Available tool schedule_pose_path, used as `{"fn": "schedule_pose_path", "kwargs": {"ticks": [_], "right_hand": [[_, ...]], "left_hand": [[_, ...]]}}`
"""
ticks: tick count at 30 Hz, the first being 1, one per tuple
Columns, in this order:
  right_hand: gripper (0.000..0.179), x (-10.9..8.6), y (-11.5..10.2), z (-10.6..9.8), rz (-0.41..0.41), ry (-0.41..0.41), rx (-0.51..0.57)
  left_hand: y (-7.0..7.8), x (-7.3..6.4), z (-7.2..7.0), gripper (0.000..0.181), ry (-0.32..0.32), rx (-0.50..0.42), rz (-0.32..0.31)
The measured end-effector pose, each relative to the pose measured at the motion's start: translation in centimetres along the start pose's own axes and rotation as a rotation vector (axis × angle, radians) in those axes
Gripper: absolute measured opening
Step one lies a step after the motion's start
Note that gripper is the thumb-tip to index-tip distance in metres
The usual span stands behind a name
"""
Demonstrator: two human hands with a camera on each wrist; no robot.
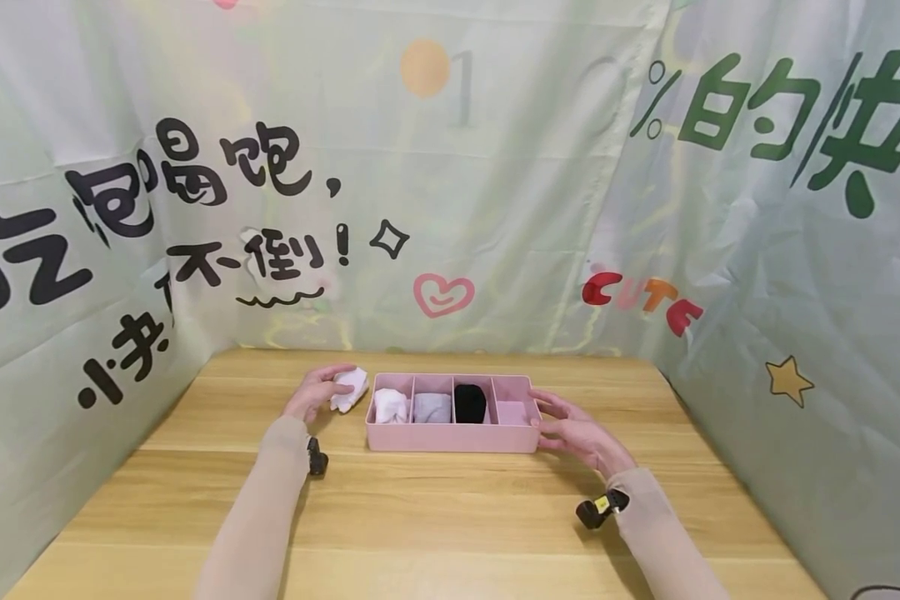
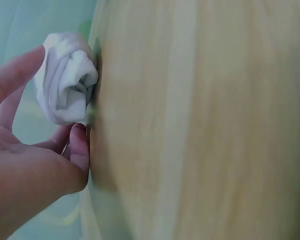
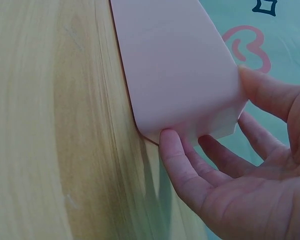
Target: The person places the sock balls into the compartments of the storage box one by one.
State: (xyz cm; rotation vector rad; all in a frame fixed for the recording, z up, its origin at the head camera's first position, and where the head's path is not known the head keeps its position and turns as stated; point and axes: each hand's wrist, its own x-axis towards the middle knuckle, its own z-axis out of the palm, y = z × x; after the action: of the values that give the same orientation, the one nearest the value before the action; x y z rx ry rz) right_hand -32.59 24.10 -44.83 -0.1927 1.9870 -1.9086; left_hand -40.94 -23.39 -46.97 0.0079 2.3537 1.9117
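My left hand (image 1: pixel 317 393) pinches a rolled white sock (image 1: pixel 350 390) between thumb and fingers, just left of a pink divided box (image 1: pixel 450 439). Up close in the left wrist view, the white sock (image 2: pixel 65 80) shows its folded layers. At the box's right end, my right hand (image 1: pixel 581 429) grips the end wall, and the right wrist view shows fingertips (image 3: pixel 171 140) against the pink wall (image 3: pixel 180 65). Inside the box, from left to right, sit a white roll (image 1: pixel 392 406), a grey roll (image 1: pixel 432 407) and a black roll (image 1: pixel 470 403). Only bare pink shows in the rightmost compartment (image 1: pixel 512 412).
The box stands on a wooden table (image 1: pixel 435 517) towards its back edge. Printed curtains (image 1: pixel 495 208) enclose the table at the back and both sides. Each wrist carries a small black camera, such as the right one (image 1: pixel 600 507).
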Motion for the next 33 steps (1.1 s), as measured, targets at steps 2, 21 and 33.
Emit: {"fn": "schedule_pose_path", "kwargs": {"ticks": [2, 21, 33], "right_hand": [[0.071, 0.0, 0.0, -0.1, 0.001, 0.003, -0.002], [0.071, -0.2, -0.2, -0.1, 0.002, -0.003, 0.012], [0.070, -0.2, -0.3, 0.1, -0.004, -0.012, 0.008]], "left_hand": [[0.1, 0.1, 0.1, 0.057, -0.020, 0.001, -0.013], [0.3, -0.5, 0.0, 0.053, -0.030, 0.109, -0.024], [0.7, -1.2, -0.6, 0.050, 0.017, 0.066, -0.053]]}}
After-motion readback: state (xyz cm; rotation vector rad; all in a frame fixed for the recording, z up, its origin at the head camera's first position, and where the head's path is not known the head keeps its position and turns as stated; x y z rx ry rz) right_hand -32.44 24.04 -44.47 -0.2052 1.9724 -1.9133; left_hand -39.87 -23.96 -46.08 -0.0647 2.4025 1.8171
